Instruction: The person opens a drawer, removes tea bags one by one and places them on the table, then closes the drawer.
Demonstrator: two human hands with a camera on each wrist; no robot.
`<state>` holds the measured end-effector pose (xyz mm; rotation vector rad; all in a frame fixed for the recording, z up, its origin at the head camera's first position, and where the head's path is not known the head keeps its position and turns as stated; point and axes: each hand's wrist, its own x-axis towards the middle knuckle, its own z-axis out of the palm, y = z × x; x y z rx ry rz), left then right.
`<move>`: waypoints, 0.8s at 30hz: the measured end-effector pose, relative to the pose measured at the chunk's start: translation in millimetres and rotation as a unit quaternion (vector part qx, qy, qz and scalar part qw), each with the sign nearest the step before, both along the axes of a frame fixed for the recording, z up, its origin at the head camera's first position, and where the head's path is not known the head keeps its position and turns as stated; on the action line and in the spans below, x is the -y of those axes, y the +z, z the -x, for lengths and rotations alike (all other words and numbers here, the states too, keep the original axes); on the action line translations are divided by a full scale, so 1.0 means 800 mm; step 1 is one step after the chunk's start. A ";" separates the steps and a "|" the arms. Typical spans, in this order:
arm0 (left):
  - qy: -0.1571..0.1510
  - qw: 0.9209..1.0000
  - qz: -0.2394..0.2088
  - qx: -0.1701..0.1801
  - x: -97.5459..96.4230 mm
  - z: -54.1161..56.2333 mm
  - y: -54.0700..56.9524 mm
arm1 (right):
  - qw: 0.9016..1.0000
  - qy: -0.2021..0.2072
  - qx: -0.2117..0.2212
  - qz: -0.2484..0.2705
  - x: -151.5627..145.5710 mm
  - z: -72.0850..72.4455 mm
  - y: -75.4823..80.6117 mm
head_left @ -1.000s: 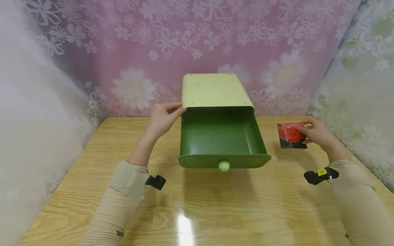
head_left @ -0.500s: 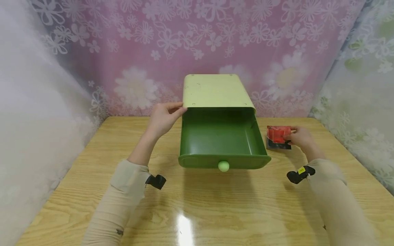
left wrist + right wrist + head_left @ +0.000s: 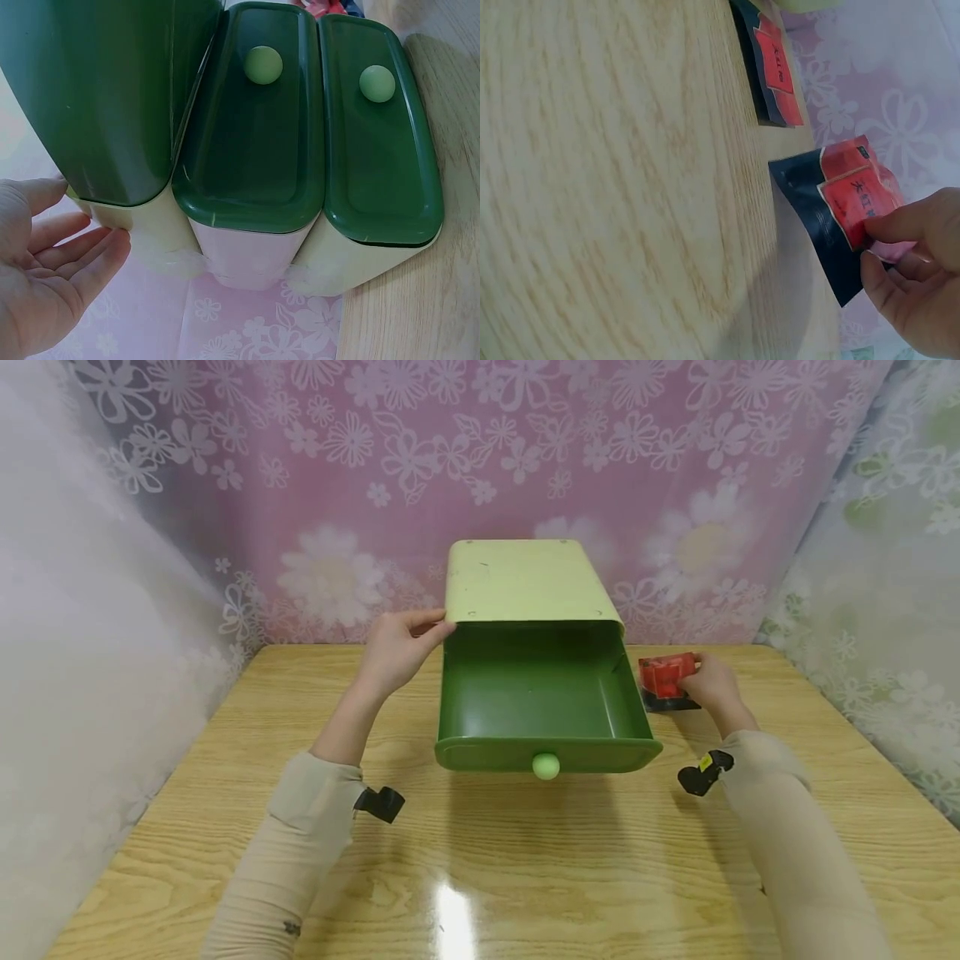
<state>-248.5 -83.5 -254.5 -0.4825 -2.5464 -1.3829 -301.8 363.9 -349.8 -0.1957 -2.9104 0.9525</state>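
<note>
A pale-yellow drawer cabinet (image 3: 528,578) stands mid-table with its green top drawer (image 3: 532,693) pulled out; no item shows inside. My left hand (image 3: 397,647) touches the cabinet's upper left front corner with thumb and fingertips. In the left wrist view those fingers (image 3: 101,255) lie fairly straight against the pale side. My right hand (image 3: 716,689) pinches a red-and-black packet (image 3: 666,678) right of the drawer, between thumb and fingers. Seen from the right wrist, a second similar packet (image 3: 772,64) stands on the table beyond the held one (image 3: 847,202).
Two shut green drawers with round knobs, the middle one (image 3: 251,150) and the lowest one (image 3: 382,157), sit below the open drawer. The drawer front juts toward me over the wooden table (image 3: 525,860). Floral curtains (image 3: 360,485) enclose the back and sides.
My right hand has moved left with the packet, bringing it close beside the open drawer's right side; the packet now looks more tilted. The left hand and the cabinet stay in place.
</note>
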 end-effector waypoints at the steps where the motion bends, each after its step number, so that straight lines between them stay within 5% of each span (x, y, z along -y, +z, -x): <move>1: 0.001 1.000 0.000 0.000 0.000 0.000 0.000 | 1.000 0.000 -0.004 -0.004 0.000 0.001 -0.001; 24: 0.000 1.000 -0.002 0.018 -0.001 0.000 0.002 | 0.994 -0.001 0.014 -0.112 0.016 0.014 -0.021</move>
